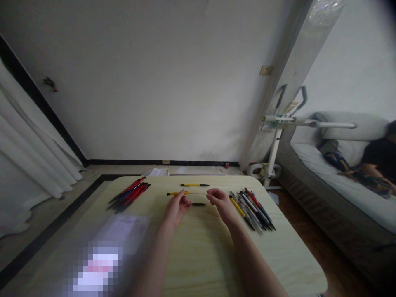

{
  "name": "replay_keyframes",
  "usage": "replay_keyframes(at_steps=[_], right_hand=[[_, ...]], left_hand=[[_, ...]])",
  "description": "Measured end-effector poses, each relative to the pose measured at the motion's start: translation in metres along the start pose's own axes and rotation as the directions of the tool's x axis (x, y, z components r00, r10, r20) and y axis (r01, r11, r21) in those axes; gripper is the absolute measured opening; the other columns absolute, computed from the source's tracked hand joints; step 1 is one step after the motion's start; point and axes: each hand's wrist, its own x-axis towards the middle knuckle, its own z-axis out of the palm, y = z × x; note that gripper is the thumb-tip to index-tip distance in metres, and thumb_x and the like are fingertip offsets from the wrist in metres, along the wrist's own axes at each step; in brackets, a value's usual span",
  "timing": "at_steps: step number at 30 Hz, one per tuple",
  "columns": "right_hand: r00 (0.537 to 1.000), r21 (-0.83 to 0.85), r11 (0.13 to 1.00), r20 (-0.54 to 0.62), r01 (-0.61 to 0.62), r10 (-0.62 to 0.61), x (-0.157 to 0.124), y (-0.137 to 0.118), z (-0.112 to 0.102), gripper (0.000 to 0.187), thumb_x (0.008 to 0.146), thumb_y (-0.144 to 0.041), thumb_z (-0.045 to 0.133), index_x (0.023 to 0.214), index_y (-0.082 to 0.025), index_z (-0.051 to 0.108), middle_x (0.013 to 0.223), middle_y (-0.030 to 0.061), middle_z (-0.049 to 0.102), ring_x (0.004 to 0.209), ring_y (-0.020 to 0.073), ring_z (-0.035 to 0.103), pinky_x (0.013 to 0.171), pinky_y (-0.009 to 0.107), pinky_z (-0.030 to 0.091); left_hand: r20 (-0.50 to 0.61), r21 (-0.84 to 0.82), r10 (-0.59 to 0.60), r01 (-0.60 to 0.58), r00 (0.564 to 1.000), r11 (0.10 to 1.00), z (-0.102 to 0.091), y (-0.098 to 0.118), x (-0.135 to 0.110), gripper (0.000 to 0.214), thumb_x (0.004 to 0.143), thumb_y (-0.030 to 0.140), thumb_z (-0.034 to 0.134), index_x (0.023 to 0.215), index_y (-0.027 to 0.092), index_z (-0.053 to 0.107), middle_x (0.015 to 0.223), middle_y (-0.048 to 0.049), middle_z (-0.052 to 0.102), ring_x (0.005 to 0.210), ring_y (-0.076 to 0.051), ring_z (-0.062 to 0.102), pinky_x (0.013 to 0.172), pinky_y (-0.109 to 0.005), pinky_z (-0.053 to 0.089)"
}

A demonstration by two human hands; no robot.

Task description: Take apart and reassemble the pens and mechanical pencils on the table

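My left hand (177, 206) is closed on a yellow pen barrel (177, 193) with a black end, held level above the table. A thin dark refill (195, 192) sticks out of the barrel to the right. At its far end my right hand (220, 201) is pinched; a tiny pale thing (203, 193) shows at the fingertips, too small to name. Between the hands, nearer to me, lies a short black pen part (198, 204). Beyond them a whole yellow pen (194, 185) with a black tip lies crosswise on the table.
On the pale wooden table (198, 264), red and dark pens (131, 193) lie bunched at left, mixed pens (252, 208) at right. A clear plastic bag (130, 227) lies front left, partly pixelated. Beyond stand exercise equipment (274, 152) and a sofa (309, 165) with a person (379, 152).
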Motion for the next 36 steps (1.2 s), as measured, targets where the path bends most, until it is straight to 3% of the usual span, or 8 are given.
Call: replay_keyframes(at_steps=[36], right_hand=[[0.999,0.022,0.999,0.007,-0.033,0.033,-0.0007,-0.0013,-0.0003,0.021,0.063,-0.032,0.062,0.077,-0.016,0.059,0.058,-0.0034,0.048,0.050,0.0080,0.040,0.047,0.021,0.031]], left_hand=[[0.086,0.108,0.030,-0.040,0.996,0.993,-0.0024,-0.0034,0.0008,0.017,0.068,0.028,0.062,0.074,0.013,0.058,0.050,0.0033,0.051,0.046,-0.007,0.048,0.056,-0.024,0.044]])
